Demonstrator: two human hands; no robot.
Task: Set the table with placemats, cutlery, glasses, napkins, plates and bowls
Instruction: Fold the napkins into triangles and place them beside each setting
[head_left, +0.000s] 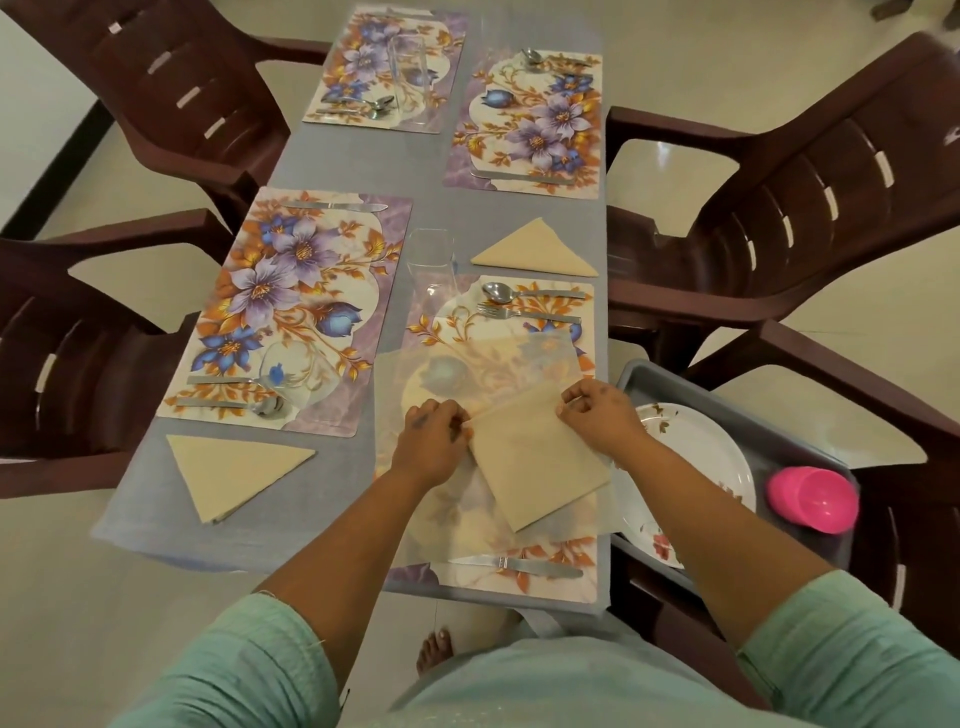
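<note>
Pinching a beige napkin (535, 467) at its upper edge, I have my left hand (431, 441) and right hand (597, 415) closed on its two top corners, fingers (457, 415) curled tight. It lies over the placemat (498, 571) at the near right corner of the surface (431, 171). Along the left edge sits a folded napkin triangle (234, 473) near a flowered mat (291, 306). Past my hands lie a spoon (498, 292) and fork (493, 312), then another triangle (535, 252). A knife (519, 565) lies by the near edge. Off the right edge, a grey tray (691, 384) holds plates (696, 441) and a pink cup (813, 499).
</note>
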